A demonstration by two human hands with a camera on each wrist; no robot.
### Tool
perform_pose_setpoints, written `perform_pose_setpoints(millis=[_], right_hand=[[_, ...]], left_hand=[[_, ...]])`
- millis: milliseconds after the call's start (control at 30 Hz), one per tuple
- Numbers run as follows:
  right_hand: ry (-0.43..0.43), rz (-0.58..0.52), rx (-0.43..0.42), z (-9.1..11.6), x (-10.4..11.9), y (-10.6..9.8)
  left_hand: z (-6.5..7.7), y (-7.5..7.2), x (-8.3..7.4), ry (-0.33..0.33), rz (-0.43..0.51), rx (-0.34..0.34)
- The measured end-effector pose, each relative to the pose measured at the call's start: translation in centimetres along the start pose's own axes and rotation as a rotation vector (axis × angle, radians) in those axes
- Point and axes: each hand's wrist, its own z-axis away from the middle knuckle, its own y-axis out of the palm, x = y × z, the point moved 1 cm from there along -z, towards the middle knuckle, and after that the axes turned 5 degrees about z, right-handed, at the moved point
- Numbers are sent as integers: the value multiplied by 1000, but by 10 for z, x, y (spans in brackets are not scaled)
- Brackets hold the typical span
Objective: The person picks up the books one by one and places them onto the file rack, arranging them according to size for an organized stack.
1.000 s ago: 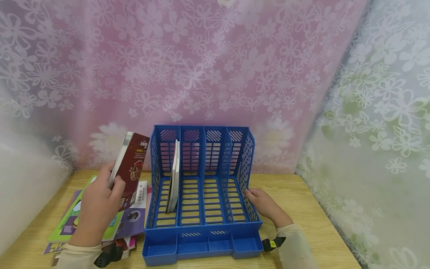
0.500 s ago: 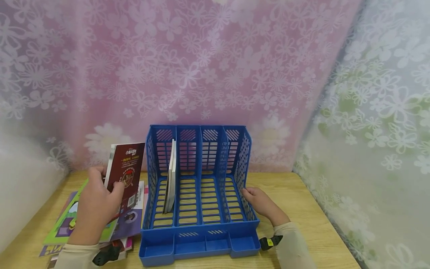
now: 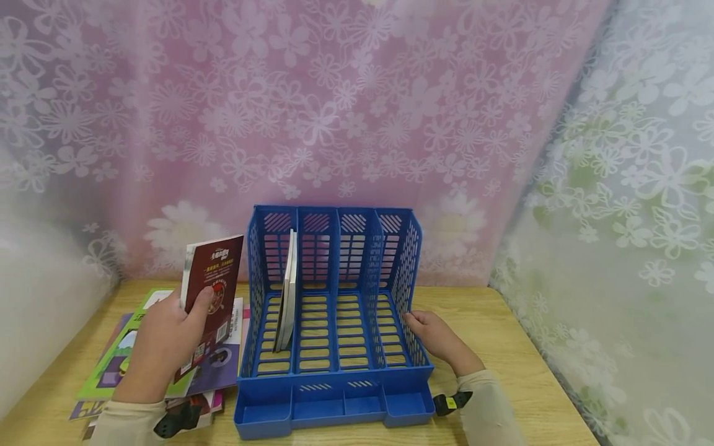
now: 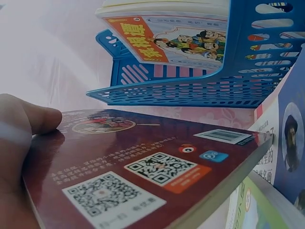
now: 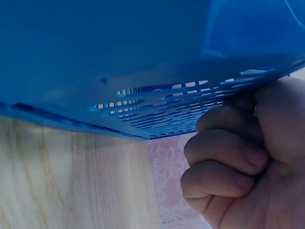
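My left hand (image 3: 167,347) grips a dark red paperback book (image 3: 214,272) by its left edge, thumb across the cover. The book stands tilted just left of a blue file rack (image 3: 334,375), over a pile of books. In the left wrist view its QR codes and barcode face up. The rack has several upright compartments; thin books (image 3: 288,297) lean in the leftmost one, and the left wrist view shows a cartoon cover (image 4: 186,40) there. My right hand (image 3: 440,341) pinches the rack's right side wall, its other fingers curled in the right wrist view (image 5: 228,157).
Left of the rack lies a pile with a green book (image 3: 106,371) and a purple-and-white book (image 3: 225,365), partly under my left arm. Shallow trays (image 3: 318,409) run along the rack's front. A pink flowered curtain (image 3: 334,124) hangs behind the wooden table (image 3: 502,347).
The dark red book has come down a little and turned its cover more toward the head camera. My left thumb now lies further over the cover. The right hand stays on the rack.
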Motion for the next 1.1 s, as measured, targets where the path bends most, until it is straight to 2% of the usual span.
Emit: perform_pose_setpoints(millis=[167, 400, 633, 1100], right_hand=[[8, -1, 0, 1, -1, 0], [17, -17, 6, 1, 0, 0], [28, -29, 11, 1, 0, 1], [32, -28, 9, 1, 0, 0]], left_hand=[[0, 1, -3, 5, 19, 29], [1, 2, -4, 54, 23, 4], [1, 3, -3, 66, 26, 16], [1, 3, -4, 22, 42, 40]])
